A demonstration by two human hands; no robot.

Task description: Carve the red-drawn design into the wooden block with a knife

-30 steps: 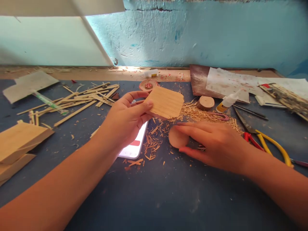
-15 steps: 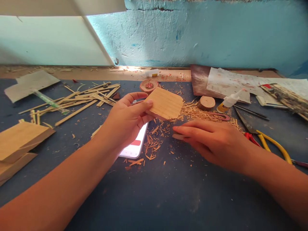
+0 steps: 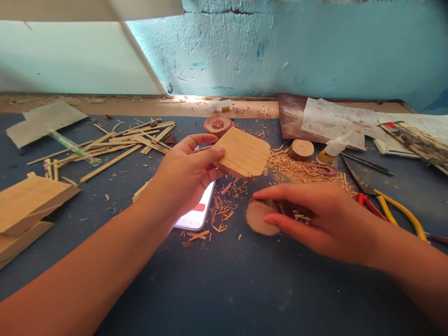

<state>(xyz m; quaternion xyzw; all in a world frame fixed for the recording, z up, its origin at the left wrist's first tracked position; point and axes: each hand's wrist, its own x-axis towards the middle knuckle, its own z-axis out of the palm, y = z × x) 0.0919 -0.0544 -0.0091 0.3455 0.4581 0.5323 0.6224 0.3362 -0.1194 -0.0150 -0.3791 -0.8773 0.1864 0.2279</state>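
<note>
Between the thumb and fingers of my left hand (image 3: 196,163) is a flat wooden block (image 3: 244,153) with clipped corners, raised above the table. Lower and to the right, my right hand (image 3: 315,217) grips a round wood slice (image 3: 262,217) by its edge, thumb on the pale cut face and forefinger over the bark rim. The slice is tilted so its face points toward me. Under my left hand lies a phone (image 3: 196,215) with a lit screen, partly hidden. Wood shavings (image 3: 224,214) are scattered between the two hands.
Behind stand a slice with a red pattern (image 3: 217,124), a plain slice (image 3: 301,149) and a glue bottle (image 3: 334,147). Pliers (image 3: 395,210) lie at right. Thin sticks (image 3: 119,144) and stacked wooden blocks (image 3: 31,205) are at left; sandpaper (image 3: 292,114) is by the wall.
My right hand has turned the wood slice so its round face now shows; before, only a thin edge was visible. My left hand and the block have shifted slightly right.
</note>
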